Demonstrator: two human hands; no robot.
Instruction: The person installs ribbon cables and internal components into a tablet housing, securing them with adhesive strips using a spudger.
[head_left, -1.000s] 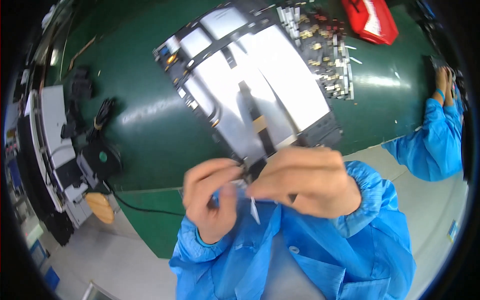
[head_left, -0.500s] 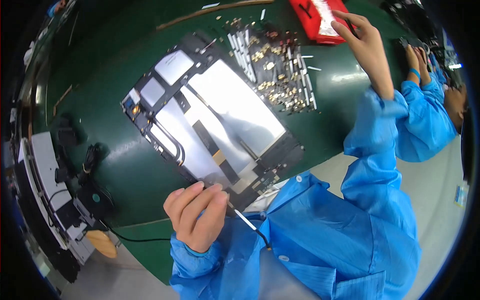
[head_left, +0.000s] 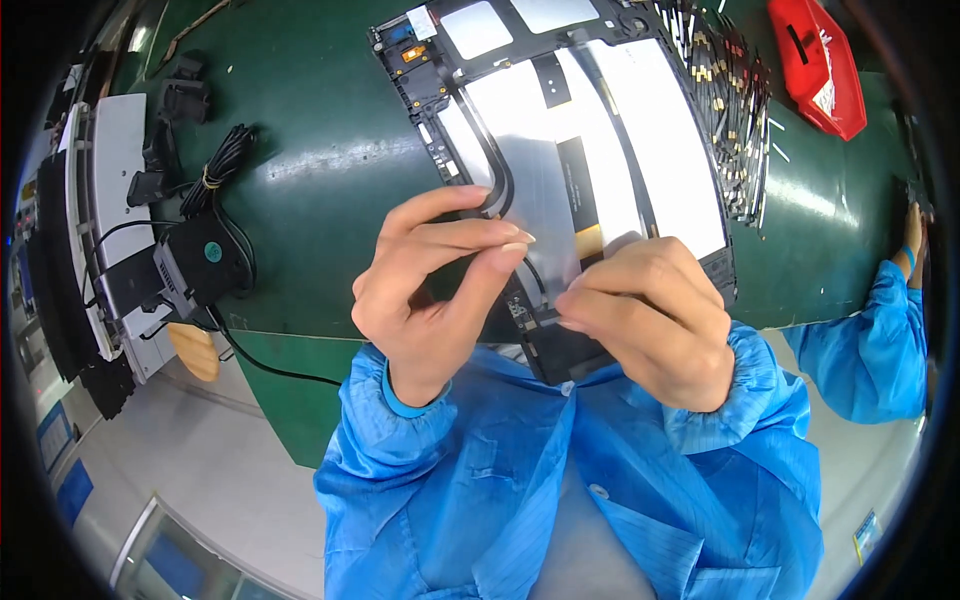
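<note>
An opened tablet-like device [head_left: 665,130], with broad silver panels and a black frame, lies tilted on the green table in front of me. My left hand [head_left: 435,280] is over its lower left edge, thumb and forefinger pinched together. My right hand [head_left: 660,320] is over the lower end, its fingertips also closed in a pinch. A thin dark flex cable [head_left: 536,276] spans the small gap between the two sets of fingertips. What lies inside the right fingertips is hidden. A curved black cable [head_left: 500,165] runs along the device's left side, beside my left forefinger.
Right of the device is a pile of thin strips [head_left: 738,130] with gold ends. Beyond it stands a red tray [head_left: 848,105]. At left, a black boxy unit [head_left: 205,255] and bundled black cord [head_left: 215,170] rest on the table [head_left: 320,240]. Another person's blue sleeve [head_left: 865,350] shows at right.
My right hand has come back from the red tray to the device, beside my left hand. The strip in my left hand has swung up over the device. The view has shifted.
</note>
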